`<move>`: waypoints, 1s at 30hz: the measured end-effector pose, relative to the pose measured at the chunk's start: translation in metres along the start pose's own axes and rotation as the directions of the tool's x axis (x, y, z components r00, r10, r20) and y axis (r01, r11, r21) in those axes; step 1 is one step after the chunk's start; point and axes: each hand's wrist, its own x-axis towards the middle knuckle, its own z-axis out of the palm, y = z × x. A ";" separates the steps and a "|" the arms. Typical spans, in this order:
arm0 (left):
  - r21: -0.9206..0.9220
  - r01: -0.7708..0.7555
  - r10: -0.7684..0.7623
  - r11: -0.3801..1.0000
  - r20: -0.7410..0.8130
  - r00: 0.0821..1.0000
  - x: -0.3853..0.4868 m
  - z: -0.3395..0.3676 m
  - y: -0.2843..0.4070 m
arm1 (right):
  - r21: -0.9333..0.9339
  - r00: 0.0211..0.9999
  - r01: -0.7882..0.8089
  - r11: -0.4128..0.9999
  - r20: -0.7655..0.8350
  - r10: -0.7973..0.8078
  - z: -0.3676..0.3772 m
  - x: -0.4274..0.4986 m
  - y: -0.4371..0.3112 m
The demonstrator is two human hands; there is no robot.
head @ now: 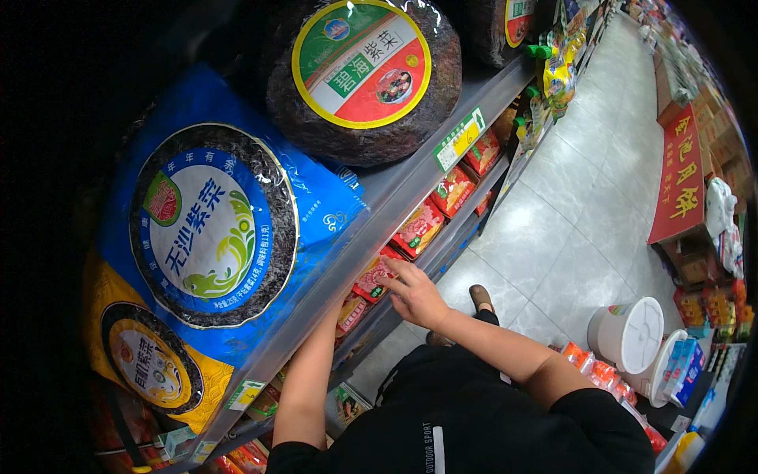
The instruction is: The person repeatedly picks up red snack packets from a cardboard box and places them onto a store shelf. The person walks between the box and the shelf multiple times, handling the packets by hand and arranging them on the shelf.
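My right hand [417, 296] reaches in from the right with its fingers apart. Its fingertips touch the front of a red printed packet [376, 275] on the lower shelf. My left forearm [309, 370] passes under the upper shelf's edge, which hides my left hand. Similar red packets [418, 229] stand in a row along that lower shelf, and a pinkish packet [353, 314] sits on the near side. On the upper shelf lie a large blue bag of dried seaweed [323, 204], a yellow one [216, 379] and a round dark seaweed cake [361, 142] in clear wrap.
A grey shelf rail [408, 172] with price tags [460, 139] runs diagonally above my hands. Grey floor tiles [562, 225] line the aisle. Across it are a red carton [678, 178], white lidded buckets [628, 332] and orange-red packages [598, 367]. Yellow packs [559, 77] hang further along.
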 end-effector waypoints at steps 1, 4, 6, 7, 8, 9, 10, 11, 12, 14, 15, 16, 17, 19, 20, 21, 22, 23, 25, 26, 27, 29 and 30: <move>-0.012 0.021 -0.021 1.000 -0.015 1.000 -0.002 0.002 0.003 | -0.039 1.000 0.005 0.999 0.021 -0.004 0.000 -0.004 -0.001; 0.016 -0.008 0.008 1.000 -0.020 1.000 -0.014 0.004 0.012 | -0.122 0.993 0.039 0.992 0.112 -0.025 0.002 -0.009 -0.003; 0.056 -0.064 0.066 0.996 -0.045 0.997 -0.025 0.003 0.017 | -0.233 0.983 0.056 0.971 0.184 -0.012 0.004 -0.009 -0.005; 0.006 0.008 -0.008 1.000 0.029 1.000 -0.027 0.005 0.018 | -0.304 0.975 0.056 0.951 0.222 0.014 0.006 -0.007 -0.006; -0.037 0.063 -0.060 0.997 0.081 0.995 -0.029 0.008 0.019 | -0.380 0.956 0.046 0.924 0.285 0.070 0.008 -0.006 -0.008; -0.094 0.106 -0.094 0.990 0.123 0.988 -0.030 0.011 0.019 | -0.405 0.964 0.046 0.913 0.259 0.066 0.010 -0.005 -0.011; 0.028 -0.021 0.021 0.999 -0.014 1.000 -0.030 0.017 0.020 | -0.438 0.961 0.034 0.898 0.260 0.090 0.013 -0.004 -0.014; 0.029 0.011 -0.012 1.000 0.040 0.999 -0.030 0.020 0.019 | -0.478 0.947 0.011 0.878 0.288 0.145 0.014 -0.005 -0.017; 0.030 0.042 -0.045 0.999 0.093 0.995 -0.031 0.023 0.018 | -0.447 0.954 0.002 0.894 0.267 0.132 0.015 -0.006 -0.019; -0.012 0.101 -0.098 0.995 0.159 0.982 -0.030 0.026 0.018 | -0.400 0.938 -0.048 0.915 0.297 0.179 0.013 -0.011 -0.019; -0.019 0.099 -0.095 0.995 0.149 0.984 -0.030 0.027 0.019 | -0.321 0.946 -0.078 0.944 0.274 0.172 0.009 -0.014 -0.016; -0.025 0.098 -0.093 0.995 0.140 0.986 -0.030 0.025 0.020 | -0.241 0.945 -0.118 0.963 0.271 0.183 0.002 -0.020 -0.010; -0.005 0.130 -0.128 0.992 0.160 0.979 -0.029 0.023 0.023 | -0.163 0.941 -0.162 0.973 0.272 0.202 -0.006 -0.029 -0.004; 0.005 0.127 -0.126 0.992 0.135 0.983 -0.028 0.018 0.032 | -0.119 0.947 -0.206 0.971 0.226 0.229 -0.029 -0.052 0.011; -0.019 0.140 -0.137 0.990 0.106 0.985 -0.028 0.015 0.039 | -0.089 0.935 -0.253 0.964 0.233 0.267 -0.041 -0.065 0.020; -0.042 0.152 -0.148 0.988 0.076 0.986 -0.029 0.013 0.046 | -0.068 0.918 -0.304 0.950 0.248 0.311 -0.054 -0.079 0.030; -0.053 0.200 -0.200 0.978 -0.007 0.980 -0.032 0.012 0.056 | -0.074 0.894 -0.370 0.926 0.243 0.377 -0.068 -0.094 0.039; -0.094 0.164 -0.173 0.982 -0.094 0.980 -0.036 0.012 0.066 | -0.095 0.861 -0.438 0.894 0.243 0.448 -0.080 -0.110 0.048; -0.089 0.104 -0.126 0.991 -0.304 0.944 -0.040 0.021 0.088 | -0.116 0.782 -0.579 0.807 0.202 0.590 -0.102 -0.139 0.067; -0.055 0.023 -0.042 0.998 -0.391 0.919 -0.040 0.030 0.100 | -0.112 0.759 -0.614 0.782 0.188 0.623 -0.115 -0.155 0.076; -0.029 -0.017 0.004 0.999 -0.379 0.925 -0.041 0.041 0.112 | -0.134 0.725 -0.652 0.746 0.180 0.665 -0.128 -0.169 0.086; -0.099 -0.066 0.045 0.993 -0.203 0.978 -0.041 0.075 0.143 | -0.101 0.682 -0.708 0.699 0.156 0.714 -0.153 -0.192 0.105; -0.240 -0.113 0.102 0.964 -0.060 0.993 -0.037 0.096 0.161 | -0.083 0.667 -0.729 0.679 0.136 0.733 -0.164 -0.200 0.115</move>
